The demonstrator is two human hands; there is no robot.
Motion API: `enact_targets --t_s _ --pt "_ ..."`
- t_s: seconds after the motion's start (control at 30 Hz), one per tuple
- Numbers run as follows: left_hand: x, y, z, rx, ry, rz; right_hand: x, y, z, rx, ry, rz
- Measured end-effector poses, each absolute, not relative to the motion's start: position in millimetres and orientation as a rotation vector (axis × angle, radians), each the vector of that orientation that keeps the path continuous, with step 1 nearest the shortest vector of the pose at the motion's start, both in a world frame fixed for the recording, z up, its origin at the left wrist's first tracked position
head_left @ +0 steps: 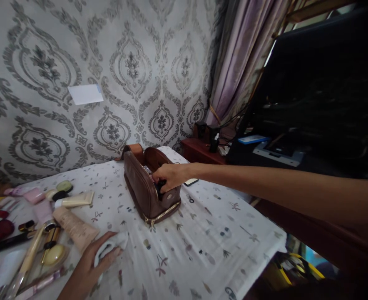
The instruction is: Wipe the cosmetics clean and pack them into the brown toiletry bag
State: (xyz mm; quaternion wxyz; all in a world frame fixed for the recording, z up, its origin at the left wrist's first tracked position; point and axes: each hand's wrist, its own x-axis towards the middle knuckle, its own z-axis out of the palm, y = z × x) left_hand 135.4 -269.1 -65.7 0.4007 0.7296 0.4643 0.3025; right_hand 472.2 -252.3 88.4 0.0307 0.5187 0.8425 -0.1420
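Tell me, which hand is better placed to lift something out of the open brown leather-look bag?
Probably the right hand: it is in the opening of the brown leather-look bag. The left hand is farther off, holding a crumpled white cloth or tissue.

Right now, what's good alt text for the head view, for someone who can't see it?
The right hand reaches into an open brown bag on a patterned white sheet, while the left hand holds a crumpled white cloth. Cosmetics lie spread at the left, before ornate grey wallpaper.
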Motion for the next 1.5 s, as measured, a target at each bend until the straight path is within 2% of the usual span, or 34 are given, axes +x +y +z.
enact_targets --t_s 0.23,0.5,0.67,1.0,1.3,1.5 --pt "138 -266 -56 1.867 1.094 0.67 469 -249 89 1.625 2.558 -0.366" --pt "136 -267 -59 1.795 1.14 0.713 464 -265 94 1.763 2.452 -0.283" --pt "136 -266 -57 1.768 1.17 0.668 456 -266 100 1.677 2.447 -0.211" --pt "137 -267 -65 1.781 1.183 0.652 446 -267 112 1.557 2.445 -0.187" --pt "144 -276 -39 1.869 1.079 0.663 453 -266 119 1.555 2.471 -0.232" --pt "139 -272 -52 1.753 1.197 0.674 451 -265 120 1.594 2.457 -0.266"
